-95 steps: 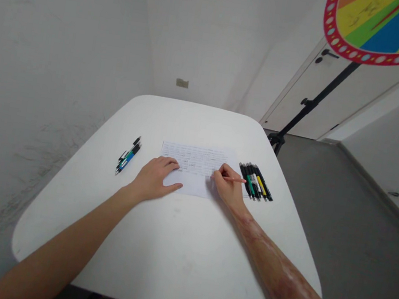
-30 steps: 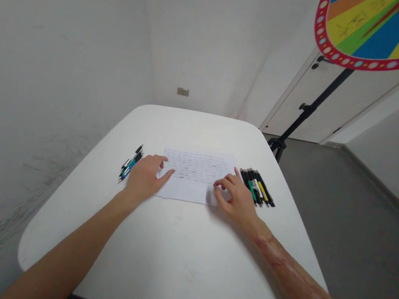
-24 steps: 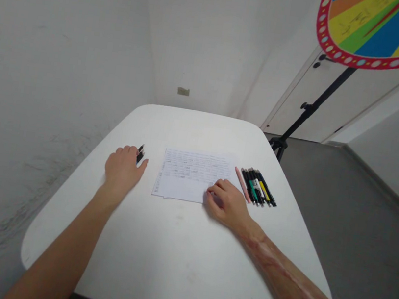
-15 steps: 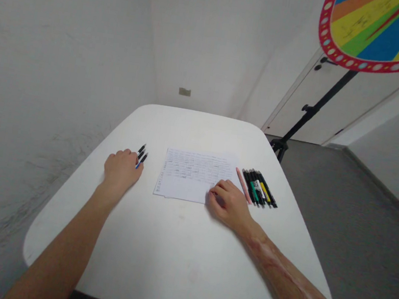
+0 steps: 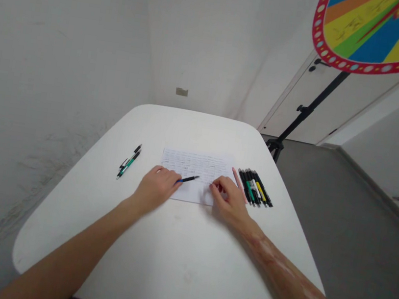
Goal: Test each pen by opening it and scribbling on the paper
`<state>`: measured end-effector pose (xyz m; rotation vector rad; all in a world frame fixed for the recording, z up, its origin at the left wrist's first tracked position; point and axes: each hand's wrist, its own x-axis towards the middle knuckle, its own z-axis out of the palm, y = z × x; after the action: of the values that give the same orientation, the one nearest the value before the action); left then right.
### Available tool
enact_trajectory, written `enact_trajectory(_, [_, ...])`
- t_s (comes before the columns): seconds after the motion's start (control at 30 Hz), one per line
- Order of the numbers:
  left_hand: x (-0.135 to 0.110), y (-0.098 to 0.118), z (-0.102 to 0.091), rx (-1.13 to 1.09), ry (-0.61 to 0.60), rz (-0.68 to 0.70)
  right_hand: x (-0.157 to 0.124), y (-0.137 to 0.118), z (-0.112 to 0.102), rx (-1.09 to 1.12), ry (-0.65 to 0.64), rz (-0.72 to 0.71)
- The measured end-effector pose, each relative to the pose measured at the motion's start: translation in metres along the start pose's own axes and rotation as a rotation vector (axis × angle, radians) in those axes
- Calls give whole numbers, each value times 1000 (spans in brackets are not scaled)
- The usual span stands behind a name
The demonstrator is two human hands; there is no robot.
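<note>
Over the left part of the written sheets of paper [image 5: 201, 162], my left hand [image 5: 159, 183] is closed around a blue and black pen [image 5: 190, 179], whose black end points right. My right hand [image 5: 230, 196] hovers or rests at the right part of the paper, fingers curled with thumb and index close together; whether anything is between them is too small to see. Just right of that hand lies a pink pen [image 5: 239, 182], beside a row of several black, green, white and yellow pens [image 5: 255, 187]. At the left, two pens [image 5: 129, 163] lie side by side, one of them green and black.
The white table [image 5: 177, 255] has rounded corners and stands close to the grey wall [image 5: 68, 52] on the left. At the upper right, a colourful prize wheel [image 5: 371, 35] sits on a black stand [image 5: 313, 103] in front of a door.
My left hand has moved right from the pens at the left to the paper, carrying the blue and black pen. My right hand stays near the paper's right side.
</note>
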<state>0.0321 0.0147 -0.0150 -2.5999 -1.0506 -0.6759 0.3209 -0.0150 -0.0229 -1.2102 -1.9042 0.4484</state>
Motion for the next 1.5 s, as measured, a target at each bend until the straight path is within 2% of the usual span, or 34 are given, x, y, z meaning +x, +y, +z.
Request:
enact_trajectory(0.1, [5,15,8,-26,27,104,6,-4,3,32,-81,68])
enact_trajectory(0.2, [9,20,9,-41,80,145,8,-5,10,63,-133,47])
enact_trajectory(0.4, [7,16,7,-97,156,154,3,2,17,146,-55,49])
enact_trajectory(0.57, [3,11,9,-199,187,102,2,4,16,160,-41,22])
enact_trajectory(0.8, [2,10,13,-321,171,67,2,2,15,172,-32,2])
enact_trajectory(1.23, [1,6,16,-365,62,13,1,0,12,139,-55,-27])
enact_trajectory(1.5, [1,7,15,-407,41,-1,3,1,14,176,-59,-31])
